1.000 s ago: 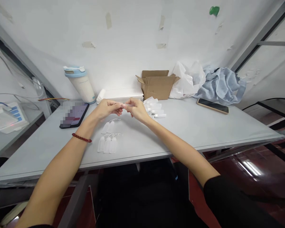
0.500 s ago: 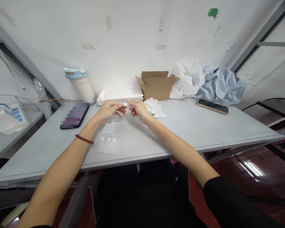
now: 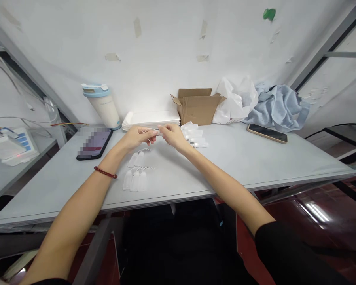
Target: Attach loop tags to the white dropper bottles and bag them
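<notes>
My left hand [image 3: 139,136] and my right hand [image 3: 172,135] meet above the back middle of the table, their fingers pinched close together. Between the fingertips is a small white tag with a thin white cord [image 3: 150,129], mostly covered by the fingers. Nearer the front edge lie several translucent white tags with cord loops [image 3: 135,181], set in two rows. Just right of my right hand is a loose group of small white translucent pieces [image 3: 195,134], too small to make out fully.
Along the wall stand a tumbler [image 3: 103,107], a stack of white sheets or envelopes [image 3: 152,117], an open cardboard box [image 3: 198,110], a white plastic bag [image 3: 234,101] and blue cloth [image 3: 280,107]. One phone [image 3: 96,144] lies left, another phone [image 3: 267,133] right.
The fingers of both hands have closed in more tightly, and a white cord now shows above my left fingers. The tags on the table lie as before.
</notes>
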`<action>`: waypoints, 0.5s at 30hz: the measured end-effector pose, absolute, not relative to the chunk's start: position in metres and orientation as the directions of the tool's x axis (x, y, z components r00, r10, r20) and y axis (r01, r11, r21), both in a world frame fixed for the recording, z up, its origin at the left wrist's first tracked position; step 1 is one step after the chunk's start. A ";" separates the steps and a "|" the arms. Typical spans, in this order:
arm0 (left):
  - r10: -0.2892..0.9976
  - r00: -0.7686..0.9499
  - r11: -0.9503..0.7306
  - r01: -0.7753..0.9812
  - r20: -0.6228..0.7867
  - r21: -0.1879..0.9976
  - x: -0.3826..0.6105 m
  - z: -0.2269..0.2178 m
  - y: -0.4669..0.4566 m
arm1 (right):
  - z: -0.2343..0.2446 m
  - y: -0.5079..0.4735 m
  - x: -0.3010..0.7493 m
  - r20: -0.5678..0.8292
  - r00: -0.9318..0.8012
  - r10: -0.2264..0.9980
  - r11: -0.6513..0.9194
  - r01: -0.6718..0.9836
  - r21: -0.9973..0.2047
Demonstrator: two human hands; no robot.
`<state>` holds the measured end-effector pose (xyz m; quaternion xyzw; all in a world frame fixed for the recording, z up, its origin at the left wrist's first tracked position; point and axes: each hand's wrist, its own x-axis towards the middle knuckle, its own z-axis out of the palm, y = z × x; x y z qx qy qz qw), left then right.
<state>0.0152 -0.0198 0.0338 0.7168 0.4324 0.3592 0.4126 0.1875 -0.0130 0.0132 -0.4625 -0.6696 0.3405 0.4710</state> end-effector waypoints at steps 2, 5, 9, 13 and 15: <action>0.930 0.305 -0.330 0.442 0.206 0.834 0.009 0.034 -0.015 | 0.014 -0.010 0.193 0.411 -0.082 0.908 0.399 0.464 -0.790; 0.932 0.134 -0.319 0.741 0.336 0.591 -0.006 0.027 -0.002 | 0.017 -0.004 0.206 0.490 -0.046 0.871 0.382 0.691 -0.614; 0.909 0.130 -0.239 0.941 0.397 0.240 -0.028 0.010 0.017 | 0.017 0.003 0.222 0.517 -0.036 0.855 0.271 0.882 -0.387; 0.909 0.212 -0.293 0.938 0.358 0.187 -0.037 -0.001 0.027 | 0.013 0.005 0.224 0.495 -0.016 0.869 0.160 0.955 -0.251; 0.907 0.244 -0.322 0.927 0.343 0.193 -0.039 -0.005 0.030 | 0.012 0.002 0.221 0.507 -0.013 0.862 0.149 0.962 -0.229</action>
